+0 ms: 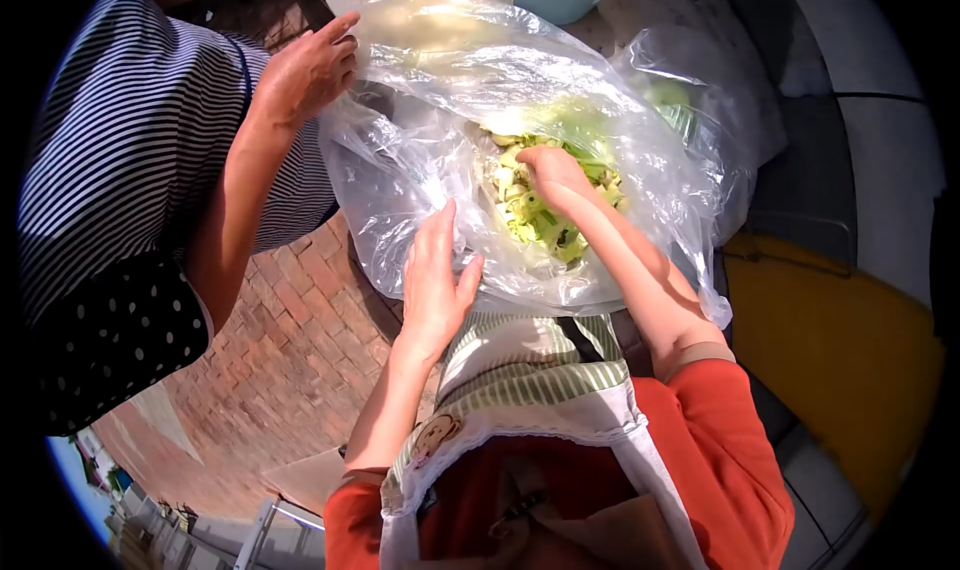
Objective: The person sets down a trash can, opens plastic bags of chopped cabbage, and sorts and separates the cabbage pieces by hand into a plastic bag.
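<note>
While the left hand (pixel 437 275) lies spread against the clear plastic bag (pixel 560 70), the right hand (pixel 556 178) is down among the vegetable pieces (pixel 530 220)
The pieces sit heaped in the bag, partly behind its film; the right fingers curl down at them, though whether they grip any cannot be told; the left fingers hold nothing, thumb apart; a co-worker's hand (pixel 308 75) is near the bag's left edge

From the head view I log: right hand (pixel 556 178) at the chopped greens (pixel 540 225) in a clear plastic bag (pixel 570 75); grip unclear. Left hand (pixel 436 275), fingers extended, at the bag's near side. Co-worker's hand (pixel 308 70) by its upper-left edge. Brick paving (pixel 285 345) below.
</note>
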`<state>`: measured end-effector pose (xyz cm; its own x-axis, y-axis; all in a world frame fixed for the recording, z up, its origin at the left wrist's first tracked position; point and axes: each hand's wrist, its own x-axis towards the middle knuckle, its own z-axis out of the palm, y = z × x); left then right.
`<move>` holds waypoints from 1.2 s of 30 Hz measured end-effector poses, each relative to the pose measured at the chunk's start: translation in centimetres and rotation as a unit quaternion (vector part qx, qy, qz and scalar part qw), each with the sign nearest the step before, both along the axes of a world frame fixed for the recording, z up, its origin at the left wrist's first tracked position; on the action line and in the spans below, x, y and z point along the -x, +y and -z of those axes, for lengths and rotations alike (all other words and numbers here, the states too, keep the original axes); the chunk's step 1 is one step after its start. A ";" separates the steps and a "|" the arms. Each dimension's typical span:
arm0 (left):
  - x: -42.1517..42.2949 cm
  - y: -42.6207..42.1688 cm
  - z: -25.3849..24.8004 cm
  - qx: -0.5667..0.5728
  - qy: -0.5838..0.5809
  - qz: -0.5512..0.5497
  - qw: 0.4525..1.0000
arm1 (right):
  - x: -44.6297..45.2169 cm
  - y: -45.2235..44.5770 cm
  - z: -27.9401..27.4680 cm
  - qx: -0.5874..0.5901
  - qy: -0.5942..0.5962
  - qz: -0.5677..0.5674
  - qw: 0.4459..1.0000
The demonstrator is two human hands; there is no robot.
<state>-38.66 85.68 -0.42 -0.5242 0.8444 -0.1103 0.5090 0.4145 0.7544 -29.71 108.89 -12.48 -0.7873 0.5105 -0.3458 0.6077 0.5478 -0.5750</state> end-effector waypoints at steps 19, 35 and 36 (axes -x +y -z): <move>-1.5 -1.4 0.9 -0.056 -0.081 0.013 0.995 | -10.8 5.4 -12.0 0.013 -0.486 -0.138 0.863; -6.8 -0.2 -3.6 -0.049 0.000 -0.055 0.997 | -21.1 -3.2 -24.3 0.011 -0.006 -0.063 0.998; -7.3 0.0 -3.8 -0.041 0.012 -0.049 0.998 | -22.6 -3.0 -24.7 0.072 0.016 -0.069 0.995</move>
<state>-31.32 85.69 3.35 -0.6061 0.7948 -0.0298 0.4876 0.4009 0.7756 -7.08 105.87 12.22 -0.8579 0.3445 -0.3813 0.5131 0.5347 -0.6714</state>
